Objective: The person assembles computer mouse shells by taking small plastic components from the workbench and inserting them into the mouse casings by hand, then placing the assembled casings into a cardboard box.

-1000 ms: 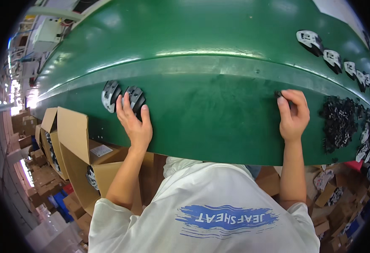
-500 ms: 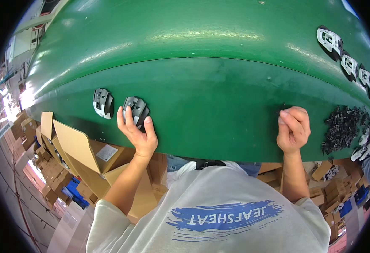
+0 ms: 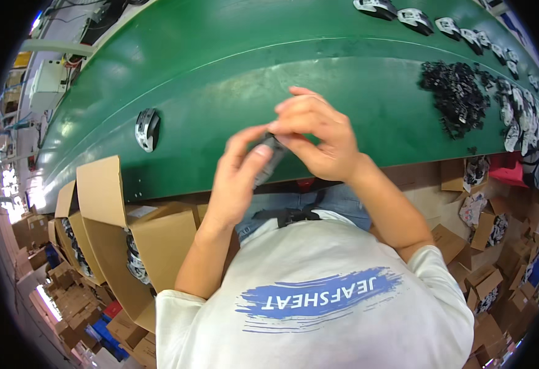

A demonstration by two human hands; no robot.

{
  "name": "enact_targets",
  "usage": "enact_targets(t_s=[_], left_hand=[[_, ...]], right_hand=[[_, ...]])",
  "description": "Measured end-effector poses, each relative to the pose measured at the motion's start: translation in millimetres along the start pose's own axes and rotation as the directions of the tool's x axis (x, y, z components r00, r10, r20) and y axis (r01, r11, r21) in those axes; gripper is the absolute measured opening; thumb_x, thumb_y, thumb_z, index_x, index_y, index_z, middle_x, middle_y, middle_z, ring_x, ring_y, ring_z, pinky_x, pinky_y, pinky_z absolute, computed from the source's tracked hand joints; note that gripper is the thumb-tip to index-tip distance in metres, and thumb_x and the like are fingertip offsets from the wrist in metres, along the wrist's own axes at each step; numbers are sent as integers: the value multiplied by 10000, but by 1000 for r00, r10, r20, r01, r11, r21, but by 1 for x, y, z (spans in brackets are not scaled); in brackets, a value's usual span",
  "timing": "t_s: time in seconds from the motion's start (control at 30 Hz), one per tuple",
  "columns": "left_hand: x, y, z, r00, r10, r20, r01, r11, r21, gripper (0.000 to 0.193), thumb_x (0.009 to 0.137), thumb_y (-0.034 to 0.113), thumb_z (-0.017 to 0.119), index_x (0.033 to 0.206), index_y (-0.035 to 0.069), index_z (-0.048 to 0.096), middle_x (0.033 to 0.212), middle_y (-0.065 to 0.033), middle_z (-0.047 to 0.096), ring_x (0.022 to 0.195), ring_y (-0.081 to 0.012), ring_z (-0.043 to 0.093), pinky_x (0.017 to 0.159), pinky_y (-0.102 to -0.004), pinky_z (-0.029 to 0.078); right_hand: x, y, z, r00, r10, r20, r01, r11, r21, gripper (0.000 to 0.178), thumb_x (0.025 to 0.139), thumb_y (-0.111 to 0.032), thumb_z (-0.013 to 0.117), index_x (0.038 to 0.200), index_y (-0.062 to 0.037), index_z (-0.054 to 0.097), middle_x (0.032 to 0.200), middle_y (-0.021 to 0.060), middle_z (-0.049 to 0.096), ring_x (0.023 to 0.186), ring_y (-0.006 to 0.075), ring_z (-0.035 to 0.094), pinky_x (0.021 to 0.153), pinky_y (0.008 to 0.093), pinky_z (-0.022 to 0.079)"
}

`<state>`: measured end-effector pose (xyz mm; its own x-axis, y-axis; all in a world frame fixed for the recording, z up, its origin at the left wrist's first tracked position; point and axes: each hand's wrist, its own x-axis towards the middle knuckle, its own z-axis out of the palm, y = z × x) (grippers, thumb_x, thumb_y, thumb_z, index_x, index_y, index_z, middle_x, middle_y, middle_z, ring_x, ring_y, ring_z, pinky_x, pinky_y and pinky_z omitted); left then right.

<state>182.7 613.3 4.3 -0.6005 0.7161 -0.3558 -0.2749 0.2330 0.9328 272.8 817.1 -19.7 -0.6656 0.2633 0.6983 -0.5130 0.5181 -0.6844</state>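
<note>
Counter (image 3: 202,80): green, glossy, lengthwise seam. Cabinet (image 3: 49,86): pale, past the counter's far left, below a pale bar (image 3: 57,46). Cartons (image 3: 166,249): brown; open ones beside the counter, piles (image 3: 73,289) lower left, more right. Light (image 3: 16,206): white glare, far left; bright strip (image 3: 44,305) below. Floor (image 3: 426,198): pale, right.

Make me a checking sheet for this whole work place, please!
Surface: green table, shiny.
Job's things: dark shell, held; black-and-white shell lying to the left; pile of small black parts at right.
Clutter: heap of white shells beside the pile.
Hands: left hand grips the dark shell; right hand at its upper end, fingertip contents hidden.
Cables: thin wires by a pale box, upper left.
Surroundings: open cardboard boxes, both sides.
</note>
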Motion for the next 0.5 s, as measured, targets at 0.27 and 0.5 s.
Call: enact_targets(t_s=[0.27, 0.5], left_hand=[[-43, 23, 41, 915, 351, 197, -371, 925, 79, 1061, 959, 374, 798, 1720, 17, 151, 1692, -166, 323, 1365, -280, 526, 1100, -427, 471], [9, 0, 20, 838, 544, 46, -542, 839, -50, 965, 996, 646, 657, 1638, -7, 352, 1543, -186, 514, 1353, -353, 584, 1120, -463, 500]], right_hand=[[3, -26, 22, 721, 541, -433, -325, 816, 478, 206, 1079, -94, 657, 1271, -21, 644, 1088, 74, 710, 932, 133, 705, 802, 289, 586], [-2, -29, 31, 662, 650, -374, -448, 743, 497, 268, 1027, -108, 743, 1270, -9, 689, 1091, 59, 729, 988, 97, 669, 875, 256, 543]])
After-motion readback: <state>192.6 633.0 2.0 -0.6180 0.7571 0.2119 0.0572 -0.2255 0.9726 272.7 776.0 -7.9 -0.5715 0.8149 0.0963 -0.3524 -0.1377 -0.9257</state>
